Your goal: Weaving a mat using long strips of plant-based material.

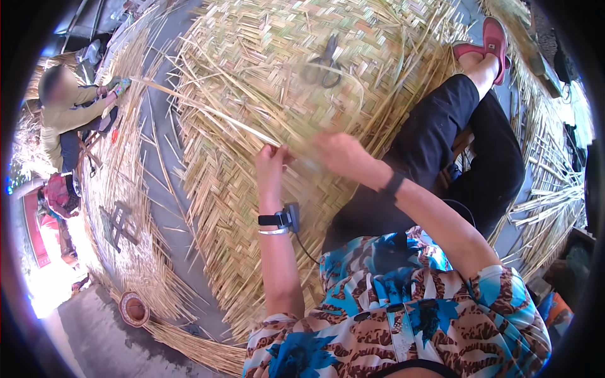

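My left hand [272, 159] pinches a pale split-reed strip [227, 117] between thumb and fingers. The strip runs up and left across a large herringbone-woven reed mat [255, 208]. Close by on the right is my right hand [344, 158], fingers curled over the mat. Motion blur hides its fingertips and whatever may be between them. A thin, blurred strip loops above it. Beyond the hands, dark-handled scissors [327, 66] lie on the mat. Loose, unwoven strip ends [208, 71] fan out along its left side.
My dark-trousered legs [430, 127] rest on the mat's right side. At left, a gloved person [71, 108] sits by another reed mat [123, 189]; farther down is a second person [61, 193]. A folding stool [118, 224] and a round basket [134, 309] are at lower left.
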### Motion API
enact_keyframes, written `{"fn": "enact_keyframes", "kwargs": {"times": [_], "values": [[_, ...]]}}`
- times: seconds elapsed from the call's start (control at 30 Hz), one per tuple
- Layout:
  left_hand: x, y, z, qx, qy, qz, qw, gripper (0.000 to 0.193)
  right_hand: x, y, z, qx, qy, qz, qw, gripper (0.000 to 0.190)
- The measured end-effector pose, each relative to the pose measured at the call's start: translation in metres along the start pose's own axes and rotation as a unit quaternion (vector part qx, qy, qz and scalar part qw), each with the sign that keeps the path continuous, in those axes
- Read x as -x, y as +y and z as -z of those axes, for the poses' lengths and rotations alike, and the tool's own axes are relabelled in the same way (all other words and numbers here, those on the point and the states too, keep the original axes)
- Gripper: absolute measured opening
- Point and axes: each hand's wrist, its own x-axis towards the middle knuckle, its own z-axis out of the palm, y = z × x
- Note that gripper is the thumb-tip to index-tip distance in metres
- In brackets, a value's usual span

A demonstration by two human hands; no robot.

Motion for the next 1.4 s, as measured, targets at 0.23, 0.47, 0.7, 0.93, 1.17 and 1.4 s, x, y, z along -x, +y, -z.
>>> {"fn": "enact_keyframes", "kwargs": {"times": [0.23, 0.47, 0.7, 0.93, 1.17, 1.4], "values": [[0.011, 0.011, 0.000, 0.055, -0.022, -0.036, 0.998, 0.024, 0.001, -0.017, -0.011, 0.033, -0.108, -0.057, 0.992, 0.029], [0.009, 0.008, -0.007, 0.099, -0.024, -0.011, 0.995, 0.027, 0.006, -0.024, 0.000, 0.164, -0.068, 0.028, 0.984, 0.013], [0.006, -0.003, -0.010, 0.086, -0.055, -0.080, 0.992, 0.025, -0.015, -0.041, 0.040, -0.363, -0.047, -0.076, 0.927, 0.025], [0.024, 0.027, -0.013, -0.053, -0.056, -0.155, 0.985, 0.028, -0.053, -0.041, 0.105, -0.364, -0.011, -0.127, 0.923, 0.023], [0.053, 0.049, -0.029, -0.248, -0.130, -0.274, 0.920, 0.028, -0.061, -0.028, 0.146, -0.371, 0.116, -0.011, 0.921, 0.036], [0.051, 0.045, -0.041, -0.295, -0.082, -0.292, 0.906, 0.028, -0.042, -0.042, 0.218, -0.217, 0.035, 0.036, 0.975, 0.022]]}}
